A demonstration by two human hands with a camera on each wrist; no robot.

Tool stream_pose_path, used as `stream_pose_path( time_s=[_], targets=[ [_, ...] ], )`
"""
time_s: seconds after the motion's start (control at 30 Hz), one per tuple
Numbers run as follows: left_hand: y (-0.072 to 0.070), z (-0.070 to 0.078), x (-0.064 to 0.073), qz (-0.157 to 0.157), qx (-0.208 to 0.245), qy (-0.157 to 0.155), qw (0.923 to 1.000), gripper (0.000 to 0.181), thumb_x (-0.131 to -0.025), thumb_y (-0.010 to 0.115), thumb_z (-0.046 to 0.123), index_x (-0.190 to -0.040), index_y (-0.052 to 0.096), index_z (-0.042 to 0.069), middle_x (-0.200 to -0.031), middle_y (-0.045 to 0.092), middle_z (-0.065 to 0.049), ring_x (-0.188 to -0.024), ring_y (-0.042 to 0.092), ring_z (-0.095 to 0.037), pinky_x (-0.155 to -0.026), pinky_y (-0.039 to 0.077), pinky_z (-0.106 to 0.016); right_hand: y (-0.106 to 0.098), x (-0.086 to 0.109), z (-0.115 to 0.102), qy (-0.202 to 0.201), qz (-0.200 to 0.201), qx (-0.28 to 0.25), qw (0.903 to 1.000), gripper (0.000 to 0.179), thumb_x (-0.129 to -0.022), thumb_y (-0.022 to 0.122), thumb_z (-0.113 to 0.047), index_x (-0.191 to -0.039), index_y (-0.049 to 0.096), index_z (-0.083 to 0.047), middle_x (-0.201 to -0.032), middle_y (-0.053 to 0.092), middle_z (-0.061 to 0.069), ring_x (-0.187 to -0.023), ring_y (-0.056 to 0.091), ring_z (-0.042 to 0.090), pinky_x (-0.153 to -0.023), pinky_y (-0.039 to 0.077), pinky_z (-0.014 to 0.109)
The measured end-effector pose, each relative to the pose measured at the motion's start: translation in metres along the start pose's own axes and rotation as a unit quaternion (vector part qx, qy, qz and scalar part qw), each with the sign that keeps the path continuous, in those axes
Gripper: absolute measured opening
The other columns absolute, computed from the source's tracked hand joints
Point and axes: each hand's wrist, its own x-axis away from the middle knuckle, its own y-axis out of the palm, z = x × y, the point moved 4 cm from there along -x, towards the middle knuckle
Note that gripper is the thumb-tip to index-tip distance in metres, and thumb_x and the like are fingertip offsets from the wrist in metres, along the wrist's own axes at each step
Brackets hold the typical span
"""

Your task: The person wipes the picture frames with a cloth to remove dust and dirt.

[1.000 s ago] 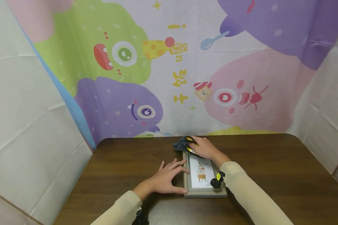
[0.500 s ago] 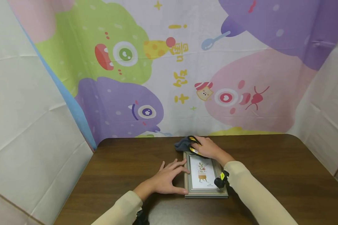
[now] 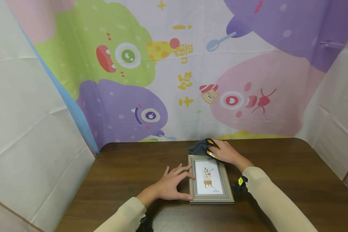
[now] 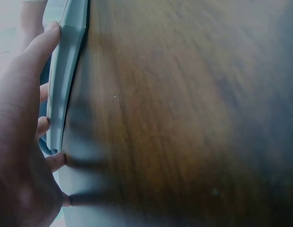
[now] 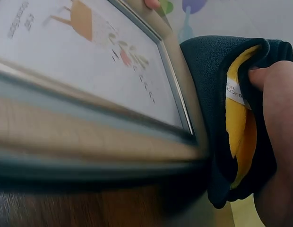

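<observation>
Gripping a dark blue-grey cloth (image 3: pixel 198 148), the right hand (image 3: pixel 228 153) sits at one o'clock of a picture frame (image 3: pixel 210 198), its fingers curled into the folds. The cloth bunches at the frame's twelve o'clock end, touching it; the right wrist view shows its yellow lining (image 5: pixel 235 130) and white label (image 5: pixel 234 91). The frame lies face up on a brown wooden table (image 3: pixel 127 174), at five o'clock from the middle of the head view, around a print (image 3: pixel 210 177) of a plant in a brown pot on legs. At nine o'clock of the frame, the left hand (image 3: pixel 171 185) is spread, grasping nothing: fingertips touch the rim toward ten o'clock, the thumb near eight. Beyond the table, at twelve o'clock, hangs a cartoon backdrop (image 3: pixel 188 69) with green, purple and pink characters.
</observation>
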Motion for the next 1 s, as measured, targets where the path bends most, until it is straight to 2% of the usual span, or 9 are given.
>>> stream_pose_path(
  time_s=[0.1,0.2,0.23,0.37,0.47,0.57,0.67,0.8,1.0],
  targets=[
    [0.000,0.000,0.000,0.002,-0.001,-0.001,1.0000,0.070,-0.094,0.084,0.063,-0.153,0.060,0.033,-0.189,0.029,0.003,-0.176,0.025,-0.048,-0.129,0.013,-0.092,-0.004,0.003,0.003,0.006,0.008,0.003,0.9999,0.024,-0.115,0.062,-0.042,-0.125,0.074,-0.024,-0.103,0.079,0.000,-0.087,0.066,0.016,-0.081,0.053,0.037],
    [-0.001,0.000,0.000,0.003,-0.002,-0.002,1.0000,0.070,-0.094,0.084,0.063,-0.152,0.060,0.033,-0.189,0.029,0.003,-0.176,0.025,-0.048,-0.129,0.012,-0.092,-0.013,0.008,-0.017,0.009,-0.009,0.008,0.9999,0.020,-0.115,0.061,-0.025,-0.126,0.073,-0.012,-0.105,0.079,0.011,-0.088,0.067,0.024,-0.082,0.054,0.044],
    [-0.001,0.000,0.000,0.003,-0.002,-0.002,1.0000,0.070,-0.094,0.084,0.063,-0.152,0.060,0.033,-0.189,0.029,0.003,-0.175,0.025,-0.048,-0.129,0.012,-0.092,-0.009,0.006,-0.007,-0.010,-0.004,0.000,0.9999,0.022,-0.116,0.060,-0.029,-0.125,0.073,-0.015,-0.104,0.078,0.008,-0.089,0.066,0.021,-0.083,0.054,0.041],
    [-0.001,0.001,0.000,0.002,-0.002,-0.002,1.0000,0.070,-0.094,0.084,0.063,-0.152,0.060,0.033,-0.189,0.030,0.002,-0.175,0.025,-0.048,-0.129,0.012,-0.092,-0.012,0.003,-0.012,-0.035,0.008,0.005,0.9993,0.024,-0.115,0.059,-0.027,-0.127,0.073,-0.012,-0.104,0.077,0.009,-0.091,0.067,0.024,-0.085,0.056,0.047],
    [-0.001,0.002,0.000,0.002,-0.001,-0.002,1.0000,0.069,-0.094,0.084,0.062,-0.152,0.060,0.032,-0.189,0.030,0.002,-0.175,0.025,-0.048,-0.129,0.012,-0.092,-0.016,0.001,-0.027,-0.011,0.013,0.031,0.9994,0.028,-0.115,0.059,-0.018,-0.137,0.070,-0.006,-0.118,0.080,0.017,-0.100,0.072,0.032,-0.092,0.058,0.058],
    [-0.002,0.003,0.000,0.001,0.001,-0.002,1.0000,0.069,-0.094,0.084,0.061,-0.152,0.060,0.032,-0.189,0.030,0.001,-0.175,0.025,-0.048,-0.129,0.013,-0.092,-0.020,-0.004,-0.034,0.004,0.019,0.040,0.9990,0.034,-0.116,0.057,-0.015,-0.147,0.067,-0.005,-0.133,0.079,0.023,-0.111,0.075,0.037,-0.101,0.059,0.062],
    [-0.001,0.003,0.001,-0.002,0.002,-0.002,1.0000,0.069,-0.095,0.084,0.061,-0.152,0.060,0.032,-0.189,0.030,0.001,-0.175,0.025,-0.048,-0.129,0.013,-0.092,-0.023,-0.009,-0.041,-0.008,0.040,0.044,0.9982,0.035,-0.115,0.058,-0.009,-0.148,0.066,-0.003,-0.139,0.077,0.025,-0.117,0.075,0.041,-0.104,0.059,0.065],
    [-0.001,0.002,0.001,-0.001,0.001,0.000,1.0000,0.069,-0.094,0.084,0.061,-0.152,0.060,0.032,-0.189,0.030,0.001,-0.175,0.026,-0.048,-0.129,0.013,-0.092,-0.027,-0.016,-0.051,-0.032,0.076,0.056,0.9950,0.033,-0.112,0.061,-0.005,-0.144,0.069,-0.004,-0.136,0.077,0.024,-0.119,0.074,0.044,-0.104,0.057,0.070],
    [0.000,0.000,0.000,0.000,0.001,0.000,1.0000,0.068,-0.095,0.083,0.062,-0.152,0.060,0.034,-0.190,0.029,0.003,-0.176,0.024,-0.047,-0.129,0.012,-0.092,-0.022,-0.024,-0.060,-0.052,0.094,0.083,0.9907,0.035,-0.111,0.062,-0.002,-0.145,0.068,-0.004,-0.142,0.073,0.024,-0.129,0.072,0.047,-0.111,0.057,0.068]
  ],
)
